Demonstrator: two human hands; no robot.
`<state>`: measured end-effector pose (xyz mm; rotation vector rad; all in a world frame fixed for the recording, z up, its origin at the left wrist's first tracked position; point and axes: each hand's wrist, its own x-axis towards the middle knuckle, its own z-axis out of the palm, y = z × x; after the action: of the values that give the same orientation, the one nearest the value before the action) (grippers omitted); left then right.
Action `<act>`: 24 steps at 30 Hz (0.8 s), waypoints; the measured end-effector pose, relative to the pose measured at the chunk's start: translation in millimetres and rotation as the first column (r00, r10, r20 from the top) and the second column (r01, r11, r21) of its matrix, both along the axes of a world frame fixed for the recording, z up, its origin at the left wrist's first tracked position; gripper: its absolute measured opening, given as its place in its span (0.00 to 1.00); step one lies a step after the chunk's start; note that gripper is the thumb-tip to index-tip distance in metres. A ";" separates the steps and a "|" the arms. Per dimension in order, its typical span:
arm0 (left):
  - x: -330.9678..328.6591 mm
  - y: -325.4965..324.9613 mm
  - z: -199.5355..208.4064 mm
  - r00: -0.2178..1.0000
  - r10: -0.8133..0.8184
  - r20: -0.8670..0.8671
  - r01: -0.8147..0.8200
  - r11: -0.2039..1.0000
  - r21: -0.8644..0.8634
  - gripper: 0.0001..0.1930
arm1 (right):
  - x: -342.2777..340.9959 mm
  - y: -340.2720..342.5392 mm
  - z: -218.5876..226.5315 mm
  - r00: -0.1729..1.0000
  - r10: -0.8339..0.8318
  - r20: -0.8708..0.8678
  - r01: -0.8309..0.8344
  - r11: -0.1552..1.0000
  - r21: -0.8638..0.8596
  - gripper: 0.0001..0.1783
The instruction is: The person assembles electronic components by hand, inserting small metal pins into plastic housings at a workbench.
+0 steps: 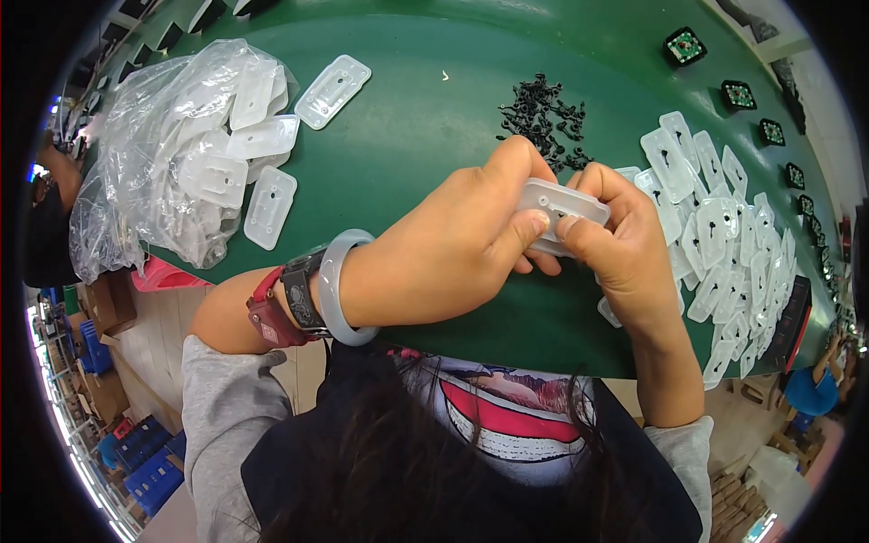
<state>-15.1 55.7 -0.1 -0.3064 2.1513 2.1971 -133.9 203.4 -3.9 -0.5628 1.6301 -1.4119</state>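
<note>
Both hands hold one translucent white plastic cover point(572, 201), a shallow rounded tray shape, above the near part of the green table. My left hand point(453, 240) grips its left end, with the thumb pressed on the inner face. Closed on the other end is my right hand point(625, 235), its thumb tip close to the left one. A small dark spot shows between the thumbs; the fingers hide most of the cover's underside. Just beyond my hands lies a heap of small black plastic parts point(540, 113).
A clear plastic bag point(136, 172) of similar covers lies at the left, with loose covers point(333, 91) beside it. Many covers with black parts in them point(715, 226) are spread at the right. Black square housings with green circuit boards point(684, 46) line the far right edge.
</note>
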 end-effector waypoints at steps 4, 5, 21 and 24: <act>0.2 -10.2 13.9 0.994 -0.058 -0.091 0.025 0.944 -0.328 0.10 | 10.7 -1.6 4.0 0.989 -0.042 -0.142 0.034 0.998 -0.057 0.07; -0.7 -13.0 19.5 0.989 -0.083 -0.121 0.022 0.901 -0.434 0.09 | 12.4 -1.1 4.4 0.983 -0.060 -0.172 0.044 0.995 -0.093 0.08; -146.4 -48.4 120.1 0.663 -0.746 -0.053 0.528 0.517 -0.674 0.26 | -11.2 26.1 24.7 0.988 -0.119 0.096 0.145 0.928 -0.343 0.15; -220.7 -69.2 70.2 0.917 -0.381 -0.120 0.182 0.667 -0.723 0.38 | -0.5 15.9 22.7 0.940 -0.320 -0.116 0.208 0.812 -0.546 0.17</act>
<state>-235.8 -13.5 70.1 0.3214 2.8678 1.2164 -134.4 219.3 18.8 -0.8381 1.5088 -2.1029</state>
